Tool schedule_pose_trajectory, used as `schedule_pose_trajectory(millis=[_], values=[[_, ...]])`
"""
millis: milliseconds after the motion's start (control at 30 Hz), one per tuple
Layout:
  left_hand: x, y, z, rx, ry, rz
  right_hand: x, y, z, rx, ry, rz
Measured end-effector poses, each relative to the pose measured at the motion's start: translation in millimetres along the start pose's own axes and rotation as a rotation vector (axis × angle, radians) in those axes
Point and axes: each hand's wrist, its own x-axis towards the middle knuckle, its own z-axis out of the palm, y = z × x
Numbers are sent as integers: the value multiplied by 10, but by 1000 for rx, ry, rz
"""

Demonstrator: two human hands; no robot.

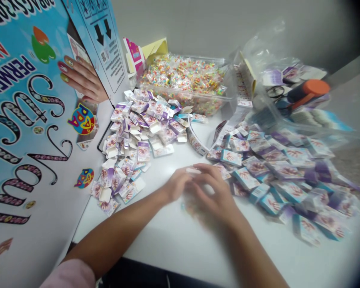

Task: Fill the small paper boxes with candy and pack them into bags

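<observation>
A big printed display board (27, 132) stands along the left of the white surface (174, 240). Far back sits a clear tub of coloured bits (183, 76). Closed small boxes (273, 168) spread to the right; open ones (138, 132) heap far left. Near the middle, the left hand (175, 185) and right hand (213, 196) meet over a small pale item (193, 171), blurred; whether either grip grasps it, I cannot tell.
</observation>
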Motion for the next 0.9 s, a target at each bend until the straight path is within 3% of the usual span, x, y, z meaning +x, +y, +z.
schedule_pose_trajectory(millis=[233,400,533,700,900], values=[[25,-50,-24,63,-18,-15,-13,47,4,-34,25,23],[53,-30,-34,-67,44,-83,-22,37,98,-25,108,23],[41,-1,-43,-138,-20,-81,-37,-18,150,26,127,124],[12,-22,-50,-105,-7,-107,0,-57,124,7,99,-6],[6,-32,-6,-65,12,-122,6,-52,178,139,156,276]])
